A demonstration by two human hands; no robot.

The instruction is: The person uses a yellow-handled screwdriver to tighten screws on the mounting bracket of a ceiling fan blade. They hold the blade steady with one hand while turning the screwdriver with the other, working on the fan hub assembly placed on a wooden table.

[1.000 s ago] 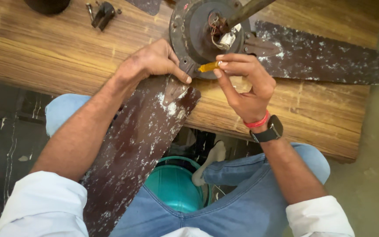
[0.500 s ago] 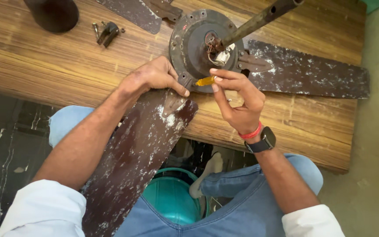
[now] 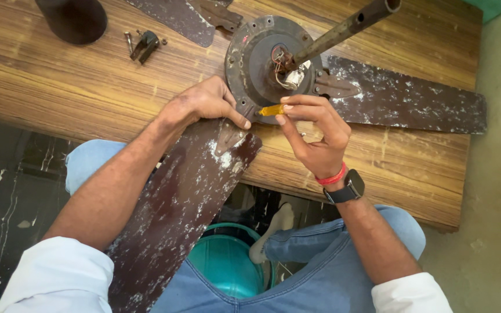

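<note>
An old ceiling fan lies on the wooden counter (image 3: 59, 87), its round brown motor housing (image 3: 262, 64) facing up with a rusty down rod (image 3: 343, 29) rising from the middle. The right hand (image 3: 317, 136) holds a small yellow-handled screwdriver (image 3: 271, 109) pinched between thumb and fingertips, the other fingers curled loosely toward the palm. The tool lies nearly level, pointing left at the lower rim of the housing, just where a blade bracket (image 3: 230, 136) meets it. The left hand (image 3: 204, 104) rests at the housing's lower left edge, fingers bent and pressed together, the forefinger tip touching the bracket just beside the screwdriver's tip. The paint-flecked fan blade (image 3: 175, 220) under this hand hangs off the counter's edge over the person's lap. A second blade (image 3: 413, 104) stretches right across the counter. Near the far edge lie loose small metal parts (image 3: 144, 45) and a dark cup-shaped cover (image 3: 73, 20). A teal bucket (image 3: 227, 264) stands below, between the knees.
</note>
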